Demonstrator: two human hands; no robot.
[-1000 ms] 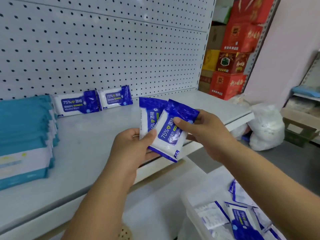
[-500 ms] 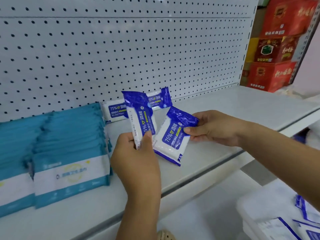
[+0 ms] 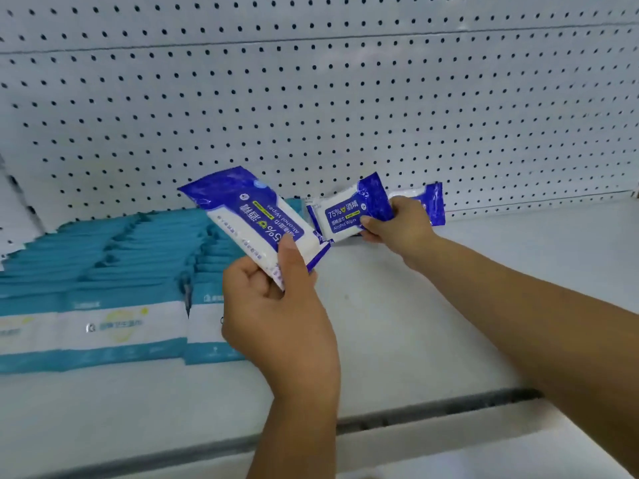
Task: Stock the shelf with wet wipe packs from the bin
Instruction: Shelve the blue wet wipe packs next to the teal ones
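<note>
We face a white pegboard (image 3: 311,98) that backs a pale shelf (image 3: 449,323). The left part of the shelf carries rows of teal packs (image 3: 103,271) stacked flat, and the right part shows bare surface.

The left hand (image 3: 280,323) hovers above the middle of the shelf. Its fingers and thumb are curled round the lower end of a blue-and-white wipe pack (image 3: 256,216), which is tilted with its print upside down.

The right hand (image 3: 397,226) reaches to the back of the shelf and pinches a second wipe pack (image 3: 345,212) by its right end, label towards us, close to the pegboard. We cannot tell whether this pack rests on the shelf yet. A third wipe pack (image 3: 432,202) leans at the pegboard just behind that hand, mostly hidden.

We judge the stocking to be at an early stage: one blue pack looks placed, one is being set beside it, and one waits in the left hand. The bin is out of view, so we cannot tell how many packs remain, and much of the shelf is left to fill.
</note>
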